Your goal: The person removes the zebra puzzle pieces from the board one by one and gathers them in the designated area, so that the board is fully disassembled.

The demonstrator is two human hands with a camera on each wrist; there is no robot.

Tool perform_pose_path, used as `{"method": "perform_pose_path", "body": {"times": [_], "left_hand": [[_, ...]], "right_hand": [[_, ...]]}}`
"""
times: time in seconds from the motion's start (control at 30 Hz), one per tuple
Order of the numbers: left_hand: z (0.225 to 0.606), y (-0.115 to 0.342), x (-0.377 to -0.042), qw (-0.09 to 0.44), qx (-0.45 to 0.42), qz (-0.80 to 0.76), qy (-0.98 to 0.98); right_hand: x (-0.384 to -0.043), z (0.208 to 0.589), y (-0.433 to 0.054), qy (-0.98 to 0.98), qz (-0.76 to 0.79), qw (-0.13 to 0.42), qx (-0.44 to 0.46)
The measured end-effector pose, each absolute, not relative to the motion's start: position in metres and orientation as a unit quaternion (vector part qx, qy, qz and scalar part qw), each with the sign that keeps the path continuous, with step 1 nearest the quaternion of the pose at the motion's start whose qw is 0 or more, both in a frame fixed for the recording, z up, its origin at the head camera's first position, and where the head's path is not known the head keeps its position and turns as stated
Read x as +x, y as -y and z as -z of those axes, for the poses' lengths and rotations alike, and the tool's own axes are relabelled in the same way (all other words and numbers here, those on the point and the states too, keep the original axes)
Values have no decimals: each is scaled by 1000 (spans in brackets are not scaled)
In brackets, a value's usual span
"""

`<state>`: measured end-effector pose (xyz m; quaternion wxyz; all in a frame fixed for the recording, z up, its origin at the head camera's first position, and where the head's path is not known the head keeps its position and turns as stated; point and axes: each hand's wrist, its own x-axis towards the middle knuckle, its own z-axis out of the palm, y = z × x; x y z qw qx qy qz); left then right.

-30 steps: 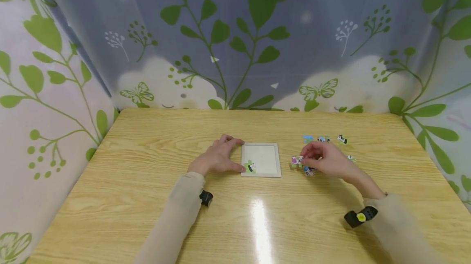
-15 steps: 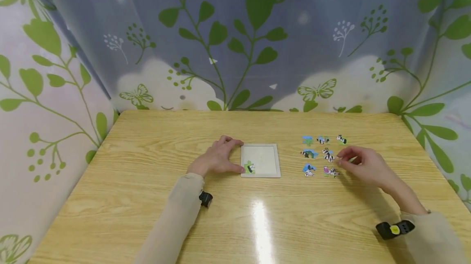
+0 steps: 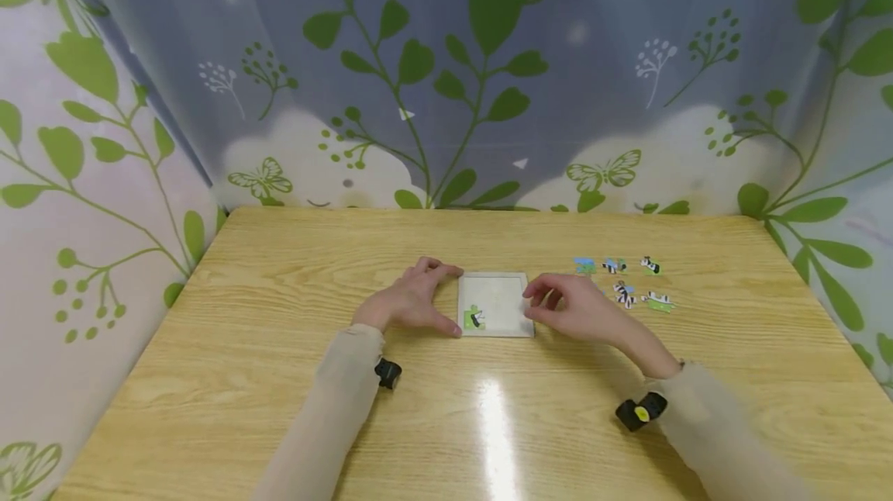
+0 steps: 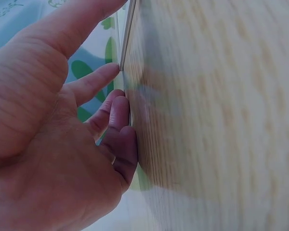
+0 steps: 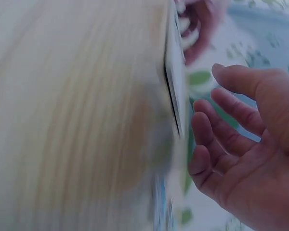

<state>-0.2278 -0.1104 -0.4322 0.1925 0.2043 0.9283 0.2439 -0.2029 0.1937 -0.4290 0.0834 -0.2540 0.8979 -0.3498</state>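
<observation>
A shallow square puzzle tray (image 3: 498, 303) with a pale base lies on the table, one green puzzle piece (image 3: 474, 318) in its near left corner. My left hand (image 3: 412, 299) spans the tray's left side, thumb at the near corner and index finger at the far one. In the left wrist view, a straight finger (image 4: 98, 79) meets the tray's edge. My right hand (image 3: 579, 307) is at the tray's right rim, fingers loosely bent. The right wrist view shows its thumb (image 5: 236, 79) apart from the fingers, with nothing seen between them.
Right of the tray lie loose puzzle pieces: a blue one (image 3: 584, 264), a blue and black one (image 3: 615, 265), a black-and-white one (image 3: 650, 264), a striped one (image 3: 624, 295) and a green one (image 3: 659, 301). My right hand and forearm cover others. A patterned curtain (image 3: 446, 82) stands behind the table.
My right hand held a pink piece left of the others; that piece then lay in the near row, with the hand by the green piece. Now it has moved left to the tray. My left hand stayed.
</observation>
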Motion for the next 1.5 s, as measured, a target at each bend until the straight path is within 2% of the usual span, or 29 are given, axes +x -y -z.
{"method": "perform_pose_path", "body": {"times": [0.2,0.43,0.73,0.87,1.07,1.5], "left_hand": [[431,108,-228,188,209,-243,-928],[430,107,-227,186,216,-241,-928],[431,107,-228,181,214,-239,-930],[429,107,-228,181,211,-240,-930],[429,107,-227,185,207,-242,-930],[431,110,-226,193,203,-255,-926]], "right_hand": [[-211,441,-152,-892,329,83,-299],[-213,441,-132,-910,260,68,-314],[-216,438,-124,-920,244,108,-288],[-217,439,-123,-898,315,133,-276],[-212,437,-135,-841,448,176,-247],[-195,430,-222,-866,445,138,-182]]}}
